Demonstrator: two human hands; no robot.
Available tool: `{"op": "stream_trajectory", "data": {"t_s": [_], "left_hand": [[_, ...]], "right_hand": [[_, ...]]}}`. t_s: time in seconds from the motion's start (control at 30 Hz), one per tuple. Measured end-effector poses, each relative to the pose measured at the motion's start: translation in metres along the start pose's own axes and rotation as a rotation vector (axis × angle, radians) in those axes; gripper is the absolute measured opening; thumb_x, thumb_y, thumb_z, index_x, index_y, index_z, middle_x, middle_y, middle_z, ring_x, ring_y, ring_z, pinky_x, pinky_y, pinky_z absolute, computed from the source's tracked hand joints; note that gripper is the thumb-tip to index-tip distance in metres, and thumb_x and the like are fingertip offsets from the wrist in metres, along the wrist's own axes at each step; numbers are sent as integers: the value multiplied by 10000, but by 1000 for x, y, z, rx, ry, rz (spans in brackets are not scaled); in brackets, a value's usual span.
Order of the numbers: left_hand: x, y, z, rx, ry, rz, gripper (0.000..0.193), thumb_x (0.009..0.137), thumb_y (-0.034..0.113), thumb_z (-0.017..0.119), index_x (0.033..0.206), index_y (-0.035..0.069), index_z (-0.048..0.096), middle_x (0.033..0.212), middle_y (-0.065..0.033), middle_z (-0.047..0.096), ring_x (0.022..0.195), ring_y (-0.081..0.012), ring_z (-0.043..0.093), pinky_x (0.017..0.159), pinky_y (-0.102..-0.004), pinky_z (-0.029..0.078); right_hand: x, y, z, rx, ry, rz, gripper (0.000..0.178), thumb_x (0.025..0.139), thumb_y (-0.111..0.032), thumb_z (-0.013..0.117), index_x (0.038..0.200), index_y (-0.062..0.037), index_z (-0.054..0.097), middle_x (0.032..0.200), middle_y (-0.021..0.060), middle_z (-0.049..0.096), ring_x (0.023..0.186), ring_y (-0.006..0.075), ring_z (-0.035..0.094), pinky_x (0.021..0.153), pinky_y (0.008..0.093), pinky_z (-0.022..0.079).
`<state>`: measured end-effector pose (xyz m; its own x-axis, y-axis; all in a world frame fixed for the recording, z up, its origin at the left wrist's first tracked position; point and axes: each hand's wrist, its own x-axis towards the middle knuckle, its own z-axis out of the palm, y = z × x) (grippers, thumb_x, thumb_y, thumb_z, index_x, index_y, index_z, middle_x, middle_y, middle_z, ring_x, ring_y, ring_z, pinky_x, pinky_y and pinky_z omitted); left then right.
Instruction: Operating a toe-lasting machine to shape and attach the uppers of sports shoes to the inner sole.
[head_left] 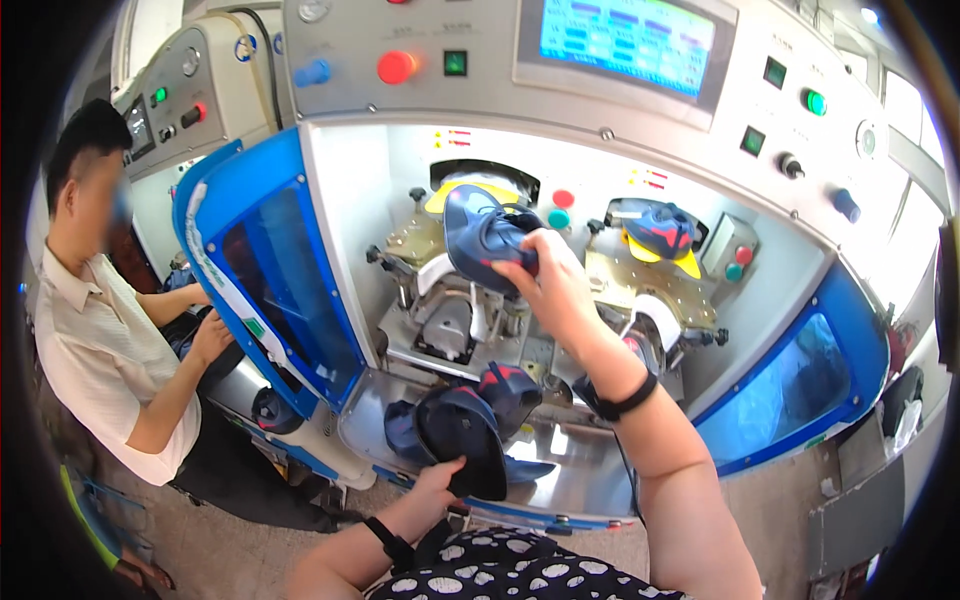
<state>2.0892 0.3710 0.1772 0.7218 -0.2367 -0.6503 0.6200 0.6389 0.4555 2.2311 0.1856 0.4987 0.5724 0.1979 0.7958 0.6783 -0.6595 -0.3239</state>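
Matt cloth is seen on the upper (480,235); the surface (585,470) is formed of smooth, glossy metal.

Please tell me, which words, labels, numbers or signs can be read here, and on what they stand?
No text is clear enough to read.
Screen: rows of text, too blurred.
Control panel: button captions, too small.
Inner wall: red and yellow labels, too small.
Left machine: round sticker, unclear.

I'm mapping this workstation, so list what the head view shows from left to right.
Co-worker in a pale shirt, left blue door, left hand gripping a dark shoe upper, right hand pinching a navy shoe upper, navy-and-pink shoe upper, right blue door.
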Motion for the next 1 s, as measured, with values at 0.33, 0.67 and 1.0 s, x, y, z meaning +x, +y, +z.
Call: {"op": "stream_trajectory", "data": {"t_s": [0.33,0.67,1.0], "left_hand": [[-1,12,2,-29,9,-40,342,881,148,664,1176,2,573,1110,-151,650,964,-353,649,782,-557,531],[-12,29,-14,133,-82,-171,321,895,186,650,1151,2,589,1072,-133,656,931,-329,646,746,-531,529],[7,35,-20,-117,-109,-140,277,928,148,588,1152,-14,583,1113,-166,647,1020,-324,629,918,-480,497]], "right_hand": [[114,84,104,-99,-17,120,460,762,-340,760,1061,-59,550,1048,175,576,934,353,595,799,419,495],[6,77,72,-385,50,416,290,783,-153,623,997,8,511,1438,353,257,929,375,621,766,439,527],[-88,37,20,-56,-359,183,299,775,-155,673,1031,-43,566,1091,164,585,1008,333,584,841,397,491]]}}
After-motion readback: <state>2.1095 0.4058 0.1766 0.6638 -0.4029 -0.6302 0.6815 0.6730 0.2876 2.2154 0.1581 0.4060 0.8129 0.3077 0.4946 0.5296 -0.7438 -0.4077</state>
